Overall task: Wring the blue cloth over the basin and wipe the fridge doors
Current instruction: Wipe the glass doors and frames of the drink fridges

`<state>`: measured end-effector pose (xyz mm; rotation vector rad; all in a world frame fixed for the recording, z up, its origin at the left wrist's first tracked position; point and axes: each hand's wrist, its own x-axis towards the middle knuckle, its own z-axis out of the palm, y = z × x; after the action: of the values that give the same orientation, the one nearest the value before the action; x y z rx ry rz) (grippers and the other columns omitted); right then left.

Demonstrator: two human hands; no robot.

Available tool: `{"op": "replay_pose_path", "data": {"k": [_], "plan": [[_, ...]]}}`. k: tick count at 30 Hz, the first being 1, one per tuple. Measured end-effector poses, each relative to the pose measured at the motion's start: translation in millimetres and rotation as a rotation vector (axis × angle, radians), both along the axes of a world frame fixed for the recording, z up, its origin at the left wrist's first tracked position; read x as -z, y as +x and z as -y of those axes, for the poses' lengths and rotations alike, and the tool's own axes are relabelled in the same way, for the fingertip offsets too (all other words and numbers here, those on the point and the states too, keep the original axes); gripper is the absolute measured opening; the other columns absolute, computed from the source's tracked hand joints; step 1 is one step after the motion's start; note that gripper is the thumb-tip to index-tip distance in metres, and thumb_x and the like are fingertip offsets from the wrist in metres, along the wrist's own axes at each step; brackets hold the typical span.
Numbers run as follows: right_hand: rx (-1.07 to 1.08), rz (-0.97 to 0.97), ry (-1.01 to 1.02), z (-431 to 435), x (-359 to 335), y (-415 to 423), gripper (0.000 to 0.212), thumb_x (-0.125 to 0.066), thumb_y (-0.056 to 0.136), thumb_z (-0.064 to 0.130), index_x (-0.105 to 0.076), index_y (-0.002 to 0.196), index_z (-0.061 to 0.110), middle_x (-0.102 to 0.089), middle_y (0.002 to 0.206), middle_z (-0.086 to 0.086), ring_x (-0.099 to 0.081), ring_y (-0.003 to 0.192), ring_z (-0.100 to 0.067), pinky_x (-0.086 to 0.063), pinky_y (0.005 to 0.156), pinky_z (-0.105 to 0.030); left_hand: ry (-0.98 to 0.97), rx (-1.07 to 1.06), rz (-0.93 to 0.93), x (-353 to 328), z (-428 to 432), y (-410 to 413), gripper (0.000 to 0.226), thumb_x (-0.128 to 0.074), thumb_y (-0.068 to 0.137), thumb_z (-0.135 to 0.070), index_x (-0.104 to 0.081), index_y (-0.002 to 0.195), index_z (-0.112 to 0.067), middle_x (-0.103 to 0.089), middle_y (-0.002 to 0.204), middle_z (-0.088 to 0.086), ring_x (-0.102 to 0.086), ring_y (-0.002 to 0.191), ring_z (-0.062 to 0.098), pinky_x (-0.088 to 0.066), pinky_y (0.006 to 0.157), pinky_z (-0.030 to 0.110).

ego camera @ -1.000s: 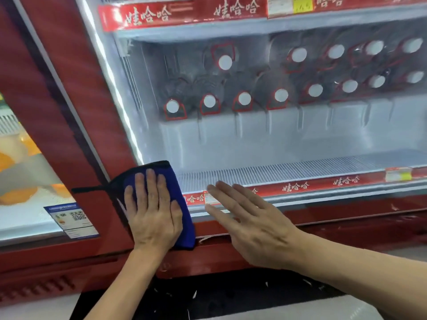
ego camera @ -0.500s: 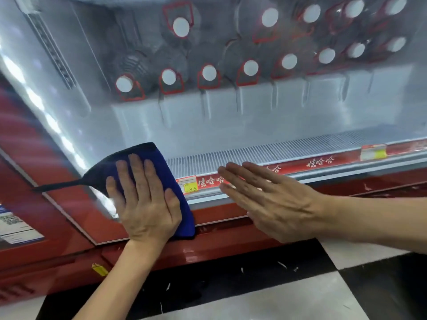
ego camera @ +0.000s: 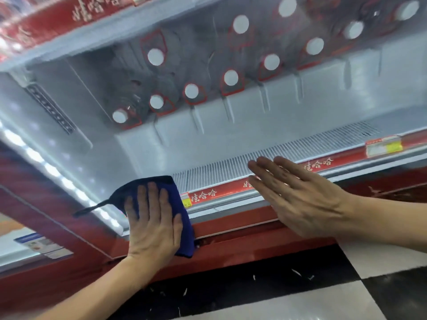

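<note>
The folded blue cloth [ego camera: 182, 199] lies flat against the bottom left corner of the fridge's glass door [ego camera: 231, 139], a thin black loop trailing from it to the left. My left hand [ego camera: 153, 218] presses on the cloth with straight fingers and covers most of it. My right hand [ego camera: 298, 197] rests flat on the glass to the right, fingers straight and pointing left, holding nothing. The door has a red frame [ego camera: 242, 229] along its lower edge. No basin is in view.
Behind the fogged glass stand several bottles with white caps [ego camera: 156, 57] on white shelves with red price strips [ego camera: 318, 163]. A neighbouring red door with a sticker [ego camera: 44, 245] is at the left. Below lies a black and white tiled floor [ego camera: 288, 296].
The view has tilted and shifted. My left hand has kept the cloth pressed at the door's lower left corner, and my right hand stays flat on the glass beside it.
</note>
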<state>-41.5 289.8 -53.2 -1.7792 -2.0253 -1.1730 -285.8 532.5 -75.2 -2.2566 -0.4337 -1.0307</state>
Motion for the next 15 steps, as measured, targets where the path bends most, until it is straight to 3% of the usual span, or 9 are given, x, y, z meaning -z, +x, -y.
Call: {"op": "replay_pose_path", "data": {"k": [3,8,15], "plan": [[0.003,-0.007,0.02,-8,12,-5,0.087,-0.054,0.083,0.015,-0.014,0.157,-0.007,-0.005,0.166,-0.028,-0.007,0.155,-0.04,-0.001,0.127,-0.051,-0.02,-0.02,0.084,7,10,12,0.067,-0.039,0.087,-0.026,-0.028,0.142,0.011,-0.019,0.145,0.037,-0.005,0.144,0.043,0.009,0.123,0.051],[0.033,-0.019,0.087,-7,14,-14,0.08,-0.048,0.085,0.012,-0.016,0.157,-0.007,-0.006,0.166,-0.026,-0.009,0.155,-0.039,-0.004,0.127,-0.051,-0.018,0.03,0.224,10,19,29,0.06,-0.032,0.097,-0.026,-0.021,0.147,0.005,-0.02,0.147,0.036,-0.005,0.147,0.045,0.004,0.125,0.054],[0.077,-0.033,0.085,26,5,4,0.088,-0.057,0.078,0.009,-0.019,0.155,-0.008,-0.01,0.165,-0.029,-0.011,0.154,-0.043,-0.009,0.126,-0.052,-0.04,0.064,0.32,16,41,57,0.06,-0.021,0.103,-0.03,-0.018,0.153,0.003,-0.012,0.156,0.027,0.006,0.156,0.034,0.0,0.125,0.055]]}}
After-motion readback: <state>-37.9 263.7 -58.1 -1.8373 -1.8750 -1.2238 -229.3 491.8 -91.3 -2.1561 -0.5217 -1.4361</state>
